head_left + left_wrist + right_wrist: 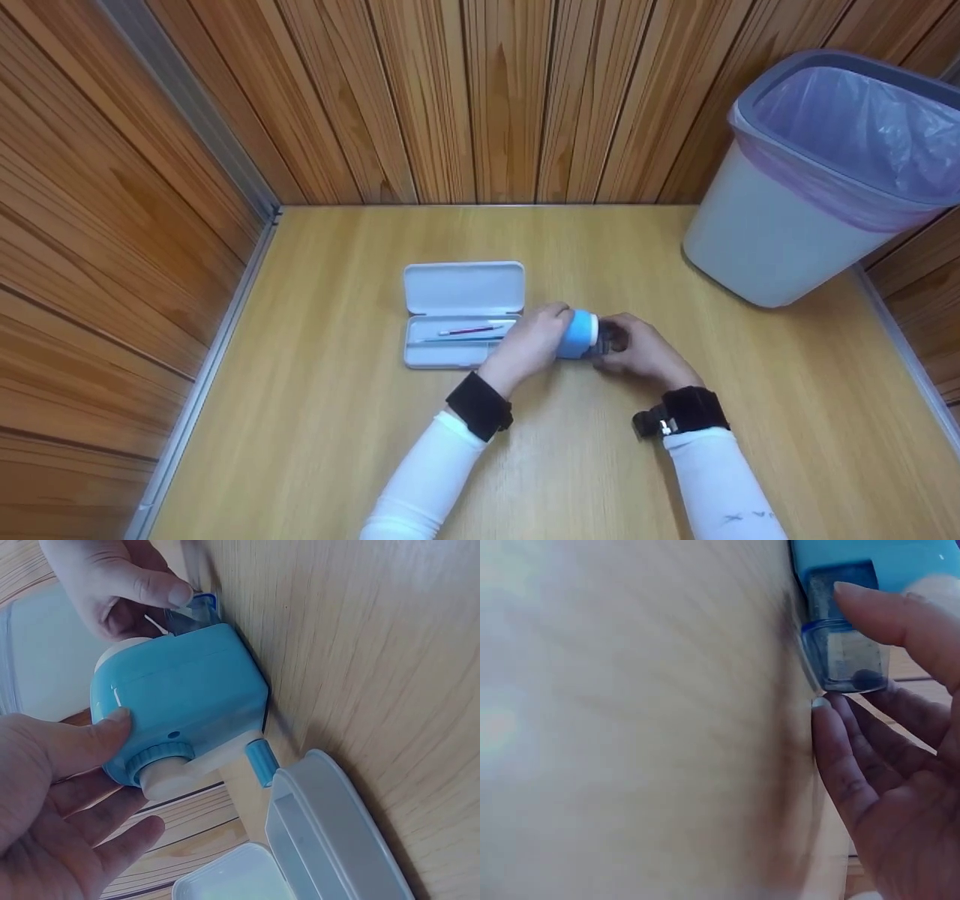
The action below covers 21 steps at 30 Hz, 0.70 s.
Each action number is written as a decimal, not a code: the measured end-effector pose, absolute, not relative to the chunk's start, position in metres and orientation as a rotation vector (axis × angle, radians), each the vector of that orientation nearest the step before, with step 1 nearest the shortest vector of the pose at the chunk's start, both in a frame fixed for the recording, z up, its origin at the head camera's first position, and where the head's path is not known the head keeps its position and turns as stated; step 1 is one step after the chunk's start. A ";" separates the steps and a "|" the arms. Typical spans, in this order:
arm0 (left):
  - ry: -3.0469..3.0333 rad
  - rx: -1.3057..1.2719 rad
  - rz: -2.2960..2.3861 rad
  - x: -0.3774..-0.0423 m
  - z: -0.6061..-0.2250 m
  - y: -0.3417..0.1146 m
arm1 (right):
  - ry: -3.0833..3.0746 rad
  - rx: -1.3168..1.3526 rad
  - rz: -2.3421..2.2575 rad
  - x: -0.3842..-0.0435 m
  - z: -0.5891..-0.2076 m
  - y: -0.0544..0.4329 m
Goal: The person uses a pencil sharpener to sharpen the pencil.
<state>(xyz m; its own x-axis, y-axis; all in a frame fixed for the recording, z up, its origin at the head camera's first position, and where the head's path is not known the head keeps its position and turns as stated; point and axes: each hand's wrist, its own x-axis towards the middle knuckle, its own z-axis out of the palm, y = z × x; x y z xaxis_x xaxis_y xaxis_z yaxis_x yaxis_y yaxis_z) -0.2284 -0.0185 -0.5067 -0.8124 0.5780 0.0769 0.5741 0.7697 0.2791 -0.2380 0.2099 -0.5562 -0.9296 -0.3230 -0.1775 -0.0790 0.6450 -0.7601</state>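
A blue and white crank pencil sharpener (pixel 184 686) stands on the table just right of the open pencil case. My left hand (pixel 529 343) grips its body from the crank side, with the thumb on the blue shell. The blue crank knob (pixel 262 763) points toward the case. At the opposite end, a clear shavings drawer (pixel 855 656) sticks partway out of the body, with dark bits inside. My right hand (pixel 646 346) pinches this drawer, thumb on one side and fingers on the other.
The light grey pencil case (pixel 464 289) lies with its lid up, holding a red and white pencil (pixel 471 330) and another slim piece. A white bin (pixel 787 225) with a grey rim and pinkish liner stands at the back right. Wood-panelled walls bound the table.
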 end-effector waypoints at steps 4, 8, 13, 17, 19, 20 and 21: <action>2.960 0.975 0.453 -0.229 -0.507 -0.018 | 2.566 -0.325 -1.155 -0.235 -0.553 0.224; 2.985 1.001 0.456 -0.228 -0.507 -0.018 | 2.564 -0.292 -1.158 -0.231 -0.545 0.240; 2.970 0.967 0.464 -0.228 -0.507 -0.019 | 2.603 -0.284 -1.189 -0.227 -0.530 0.254; 2.965 0.954 0.449 -0.228 -0.508 -0.018 | 2.657 -0.314 -1.188 -0.225 -0.515 0.258; 2.966 0.962 0.439 -0.228 -0.508 -0.018 | 2.694 -0.337 -1.170 -0.224 -0.506 0.259; 2.970 0.967 0.433 -0.228 -0.508 -0.017 | 2.715 -0.353 -1.162 -0.223 -0.501 0.260; 2.973 0.971 0.428 -0.227 -0.508 -0.017 | 2.739 -0.374 -1.152 -0.223 -0.496 0.260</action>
<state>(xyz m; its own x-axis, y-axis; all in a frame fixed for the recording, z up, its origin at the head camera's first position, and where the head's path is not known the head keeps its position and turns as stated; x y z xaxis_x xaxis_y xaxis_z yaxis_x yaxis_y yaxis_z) -0.2275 -0.0173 -0.5083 -0.8107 0.5772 0.0978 0.5814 0.7740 0.2509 -0.2229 0.2602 -0.4964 -0.9583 -0.2832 -0.0382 -0.1708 0.6748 -0.7180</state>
